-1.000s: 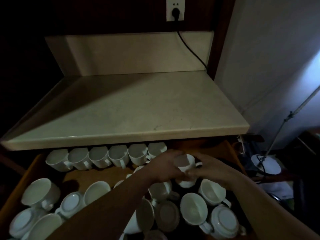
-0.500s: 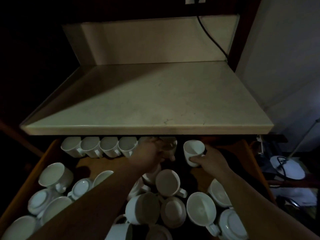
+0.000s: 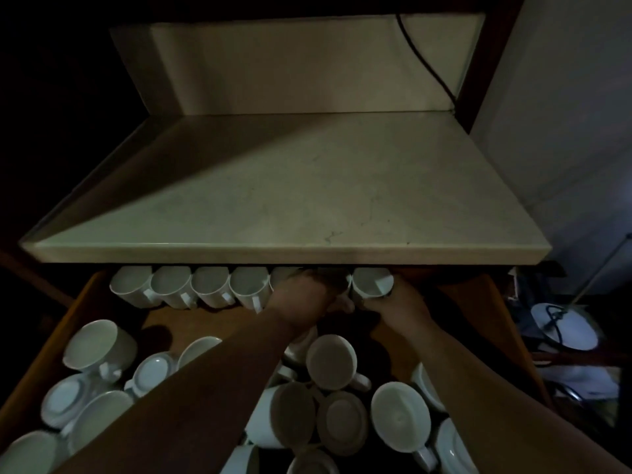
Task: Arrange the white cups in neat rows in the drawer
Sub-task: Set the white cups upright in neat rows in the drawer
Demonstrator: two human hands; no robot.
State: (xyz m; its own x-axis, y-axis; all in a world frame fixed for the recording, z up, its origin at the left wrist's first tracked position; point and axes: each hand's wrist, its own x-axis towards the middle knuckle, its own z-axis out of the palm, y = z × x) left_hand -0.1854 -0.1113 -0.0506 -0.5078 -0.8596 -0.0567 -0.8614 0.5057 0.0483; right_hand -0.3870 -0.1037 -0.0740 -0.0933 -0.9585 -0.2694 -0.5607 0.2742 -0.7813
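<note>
- The pale stone counter [image 3: 307,200] fills the middle of our view. Its near edge hangs over the far part of the drawer and hides the tops of the cups there.
- The wooden drawer [image 3: 61,323] is pulled out below the counter, and we see its left and right walls.
- Many loose cups [image 3: 331,362] lie in disorder in the near half of the drawer. Some are on their side and some are upside down, touching one another. Both our forearms pass above them.
- A row of cups [image 3: 191,289] stands along the far wall, side by side, from the left to about the middle.
- Our left hand [image 3: 301,299] is at the right end of this row. Shadow and the counter edge cover its fingers, so we cannot tell what it holds.
- Our right hand [image 3: 396,302] grips one white cup [image 3: 371,282] just beside the left hand, at the far wall, under the counter edge.
- A round white object [image 3: 564,328] with a dark cord lies to the right, outside the drawer.
- A black cable [image 3: 424,59] runs down the far wall to the back right corner of the counter.
</note>
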